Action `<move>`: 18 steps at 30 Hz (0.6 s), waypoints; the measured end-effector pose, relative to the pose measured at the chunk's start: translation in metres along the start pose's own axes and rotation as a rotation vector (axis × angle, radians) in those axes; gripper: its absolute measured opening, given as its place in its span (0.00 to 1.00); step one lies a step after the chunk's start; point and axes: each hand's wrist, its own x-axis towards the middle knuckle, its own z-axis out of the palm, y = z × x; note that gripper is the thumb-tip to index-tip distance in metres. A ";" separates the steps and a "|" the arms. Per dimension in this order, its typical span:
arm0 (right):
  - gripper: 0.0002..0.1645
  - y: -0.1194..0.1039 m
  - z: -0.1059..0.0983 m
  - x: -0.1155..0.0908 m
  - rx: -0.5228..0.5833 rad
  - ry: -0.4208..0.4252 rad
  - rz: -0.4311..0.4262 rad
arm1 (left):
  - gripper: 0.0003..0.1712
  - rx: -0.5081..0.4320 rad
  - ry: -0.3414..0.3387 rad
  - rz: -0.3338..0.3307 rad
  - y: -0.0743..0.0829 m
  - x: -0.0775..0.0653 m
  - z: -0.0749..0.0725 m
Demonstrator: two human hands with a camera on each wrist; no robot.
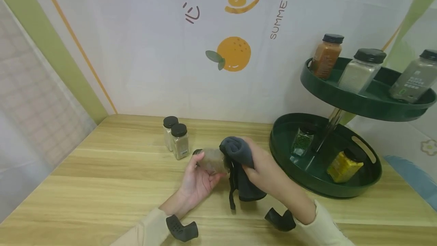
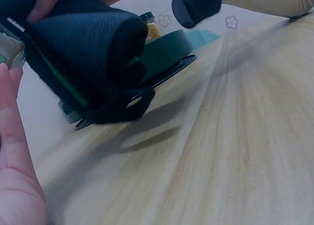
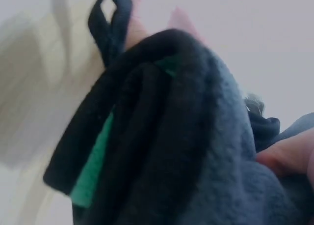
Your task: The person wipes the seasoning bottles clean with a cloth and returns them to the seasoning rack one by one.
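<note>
1. A printed backdrop [image 1: 153, 67] hangs behind a wooden tabletop [image 1: 102, 185] in the head view; a green two-tier stand [image 1: 368, 110] bears three jars [image 1: 358, 75] above, and a jar of green flakes [image 1: 302, 141] and a yellow jar [image 1: 343, 167] below.
2. Left of the stand, the left hand [image 1: 199, 185] grips the held jar [image 1: 215, 159], thumb over it and fingers beneath; the jar lies tilted on its side, dark lid pointing away from the stand.
3. Between that jar and the stand, the right hand [image 1: 264, 166] clutches a bunched dark cloth [image 1: 240, 150] against the jar's base end. Farther left of the stand are two pale jars [image 1: 181, 145].
4. The held jar's lid end is near those pale jars, so a careless swing away from the stand could knock them over.
5. In the left wrist view, the cloth hangs over the tabletop before the stand's lower tier; only the held jar's end shows. Hard rubbing could twist the smooth-looking jar out of the left hand's grasp, I judge.
6. In the right wrist view, blurred folds and a hanging loop fill the foreground, with the right hand's fingers [image 3: 289, 154] at the cloth's edge. That loop could snag on something if the cloth swings towards the stand.
</note>
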 end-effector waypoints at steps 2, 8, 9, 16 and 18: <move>0.35 -0.001 0.004 -0.001 -0.073 0.000 -0.035 | 0.22 -0.011 0.005 0.002 0.000 0.001 0.000; 0.46 -0.002 0.011 -0.004 -0.170 -0.054 -0.033 | 0.23 -0.047 -0.002 0.009 0.000 0.002 -0.001; 0.47 -0.002 0.011 -0.005 -0.183 -0.066 -0.027 | 0.23 -0.050 -0.002 0.011 0.000 0.002 -0.001; 0.57 -0.001 0.007 -0.008 -0.123 -0.256 0.017 | 0.25 -0.088 -0.008 0.016 0.001 0.002 -0.002; 0.57 -0.002 0.003 -0.007 -0.035 -0.353 0.066 | 0.25 -0.098 -0.014 0.019 0.002 0.002 -0.002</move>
